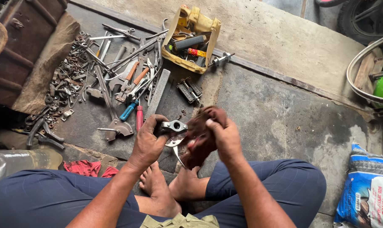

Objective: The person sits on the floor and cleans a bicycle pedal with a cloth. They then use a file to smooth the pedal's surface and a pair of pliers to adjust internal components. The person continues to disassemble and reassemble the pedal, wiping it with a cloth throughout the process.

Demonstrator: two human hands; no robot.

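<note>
Mid-frame — left hand (148,141) fingers clamped on small metal bracket (173,126), right hand (225,137) fingers clamped on dark red rag (202,135) — best kept steady, rubbing close.

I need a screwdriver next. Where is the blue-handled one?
In the head view, the blue-handled screwdriver lies on the floor, left of the red-handled tool, just above the left hand.

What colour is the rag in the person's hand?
Dark reddish-brown rag, in the right hand, head view.
</note>
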